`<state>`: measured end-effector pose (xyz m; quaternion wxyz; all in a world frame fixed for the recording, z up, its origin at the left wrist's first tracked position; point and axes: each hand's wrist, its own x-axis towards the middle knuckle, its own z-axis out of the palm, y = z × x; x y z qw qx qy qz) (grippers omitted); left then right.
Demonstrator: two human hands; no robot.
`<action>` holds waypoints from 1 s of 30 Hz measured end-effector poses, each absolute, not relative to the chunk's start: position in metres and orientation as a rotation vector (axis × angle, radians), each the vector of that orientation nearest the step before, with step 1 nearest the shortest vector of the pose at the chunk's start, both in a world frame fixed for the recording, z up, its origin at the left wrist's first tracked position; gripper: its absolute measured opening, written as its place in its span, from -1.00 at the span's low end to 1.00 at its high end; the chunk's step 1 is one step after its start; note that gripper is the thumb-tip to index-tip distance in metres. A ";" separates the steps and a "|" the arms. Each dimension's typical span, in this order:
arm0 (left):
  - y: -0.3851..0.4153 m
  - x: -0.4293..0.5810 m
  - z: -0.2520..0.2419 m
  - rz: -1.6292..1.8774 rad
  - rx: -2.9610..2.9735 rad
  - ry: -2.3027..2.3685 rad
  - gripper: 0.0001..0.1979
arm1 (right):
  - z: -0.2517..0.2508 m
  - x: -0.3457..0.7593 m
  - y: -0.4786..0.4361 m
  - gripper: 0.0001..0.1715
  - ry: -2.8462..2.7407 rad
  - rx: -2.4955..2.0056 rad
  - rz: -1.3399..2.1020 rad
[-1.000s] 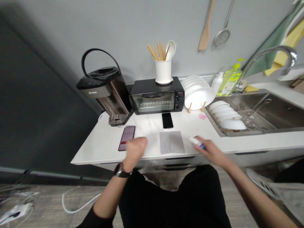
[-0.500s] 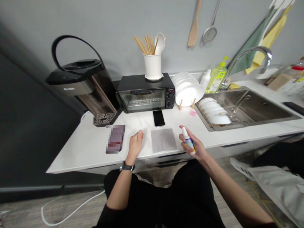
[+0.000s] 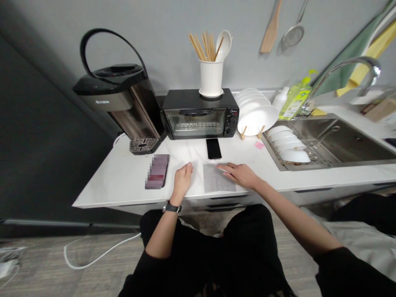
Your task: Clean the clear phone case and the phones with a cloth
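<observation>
Head view: a grey cloth (image 3: 215, 181) lies flat, its near side close to the front edge of the worktop (image 3: 108, 185). Over its right half reaches the right hand (image 3: 241, 175), open with fingers outstretched, apparently gripping nothing; whether the fingertips press the cloth cannot be told. Left of the cloth, the left hand (image 3: 182, 180) is loosely curled; its contents cannot be told. A black phone (image 3: 213, 149) sits just beyond the cloth. Bare surface stretches from the purple phone (image 3: 158, 171) to the left edge, and from the right hand to the sink (image 3: 274, 154). "Midea" marks the toaster oven (image 3: 198, 100); lettering on the water dispenser (image 3: 123, 101) is too blurred.
</observation>
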<state>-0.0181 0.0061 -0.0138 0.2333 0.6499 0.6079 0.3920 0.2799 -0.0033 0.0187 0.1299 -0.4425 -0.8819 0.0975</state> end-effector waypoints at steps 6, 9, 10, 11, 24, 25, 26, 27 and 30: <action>0.006 -0.018 -0.015 1.085 1.770 1.663 -0.46 | 0.010 0.285 0.005 -0.49 -2.726 -1.306 0.088; 0.006 -0.018 -0.014 1.090 1.767 1.656 -0.45 | 0.014 0.290 0.006 -0.44 -2.788 -1.315 -0.070; 0.006 -0.018 -0.014 1.091 1.767 1.653 -0.46 | 0.017 0.291 0.006 -0.43 -2.783 -1.328 -0.111; 0.006 -0.018 -0.014 1.092 1.767 1.650 -0.46 | 0.019 0.292 0.006 -0.43 -2.768 -1.349 -0.146; -0.007 -0.011 0.003 1.086 1.858 1.512 -0.60 | 0.018 0.296 -0.018 -0.41 -2.700 -1.459 -0.134; -0.012 -0.005 0.008 1.066 1.886 1.473 -0.63 | 0.019 0.297 -0.026 -0.40 -2.672 -1.425 -0.105; -0.017 0.002 0.013 1.043 1.912 1.429 -0.66 | 0.020 0.297 -0.034 -0.39 -2.645 -1.380 -0.065; -0.022 0.011 0.018 1.002 1.945 1.360 -0.69 | 0.020 0.296 -0.042 -0.38 -2.619 -1.330 -0.020; -0.036 0.038 0.032 0.858 2.035 1.134 -0.73 | 0.015 0.292 -0.061 -0.37 -2.531 -1.194 0.113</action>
